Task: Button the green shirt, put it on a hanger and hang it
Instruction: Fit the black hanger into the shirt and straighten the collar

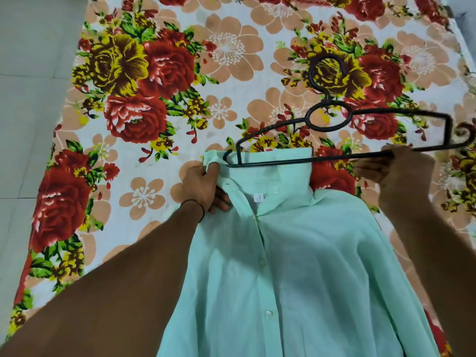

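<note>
The pale green shirt (296,266) lies front up on a flowered sheet, its placket buttoned below the open collar. My left hand (203,188) grips the left side of the collar and lifts it. My right hand (394,171) holds the bottom bar of a black metal hanger (329,119) near its right end. The hanger's left end sits at the collar opening, over the raised collar band. Its hook points away from me.
The flowered bedsheet (159,99) covers the mattress on which the shirt lies. Pale floor tiles (33,99) run along the left side. A dark curled metal piece (467,131) shows at the right edge.
</note>
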